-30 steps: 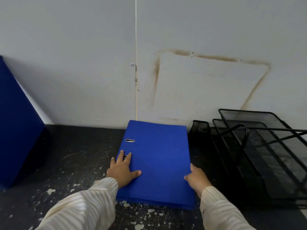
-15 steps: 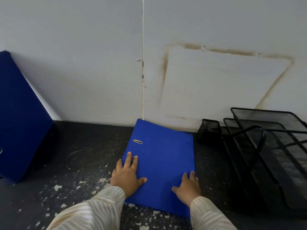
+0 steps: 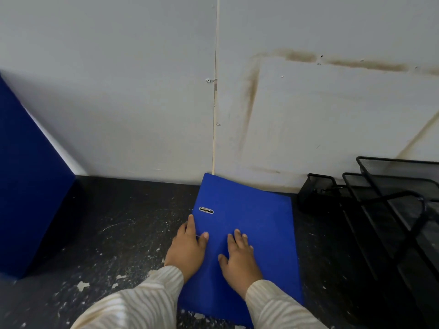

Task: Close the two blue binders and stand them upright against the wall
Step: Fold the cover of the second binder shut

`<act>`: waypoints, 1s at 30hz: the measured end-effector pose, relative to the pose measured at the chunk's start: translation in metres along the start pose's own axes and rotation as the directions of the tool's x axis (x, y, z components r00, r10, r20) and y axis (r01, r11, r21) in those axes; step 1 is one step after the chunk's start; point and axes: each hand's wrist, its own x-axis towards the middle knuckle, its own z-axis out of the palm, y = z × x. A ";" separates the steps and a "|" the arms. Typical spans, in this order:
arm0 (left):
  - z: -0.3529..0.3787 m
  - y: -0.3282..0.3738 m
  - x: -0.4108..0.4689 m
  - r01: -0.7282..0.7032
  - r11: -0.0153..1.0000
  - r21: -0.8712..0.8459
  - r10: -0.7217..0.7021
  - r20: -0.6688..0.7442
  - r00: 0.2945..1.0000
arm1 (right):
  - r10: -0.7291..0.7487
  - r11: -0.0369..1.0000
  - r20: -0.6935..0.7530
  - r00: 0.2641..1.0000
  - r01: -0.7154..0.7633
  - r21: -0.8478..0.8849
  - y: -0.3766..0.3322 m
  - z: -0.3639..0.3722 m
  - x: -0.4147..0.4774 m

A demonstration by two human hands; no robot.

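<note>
A closed blue binder [image 3: 256,224] lies flat on the dark speckled counter [image 3: 123,236], its far corner touching the white wall [image 3: 142,91]. A metal slot shows near its spine edge. My left hand [image 3: 187,250] rests at the binder's left spine edge, fingers spread, thumb on the cover. My right hand [image 3: 240,257] lies flat on the cover, fingers apart. A second blue binder [image 3: 28,186] stands at the far left, leaning against the wall, partly cut off by the frame.
A black wire-mesh pen cup [image 3: 316,193] and black mesh letter trays [image 3: 392,210] stand at the right against the wall. The wall carries brown stains and a vertical seam [image 3: 215,103]. Bare counter lies between the two binders.
My right hand has moved from the binder's right edge onto the middle of the cover. The binder has turned slightly, its far end swinging left. My left hand has shifted towards the spine edge.
</note>
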 end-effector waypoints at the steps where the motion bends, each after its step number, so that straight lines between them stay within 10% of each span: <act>1: -0.003 0.002 0.011 0.031 0.999 -0.040 -0.031 0.006 1.000 | -0.025 1.000 -0.019 1.000 0.025 0.004 -0.004 0.002 0.004; 14: -0.018 0.015 0.088 0.076 0.871 -0.486 -0.048 0.069 0.996 | -0.157 0.985 -0.192 0.969 0.168 0.041 -0.024 0.004 0.064; 30: -0.012 0.018 0.088 0.028 0.984 -0.177 -0.040 -0.064 0.997 | -0.164 0.986 -0.292 0.942 0.155 -0.055 -0.023 0.020 0.053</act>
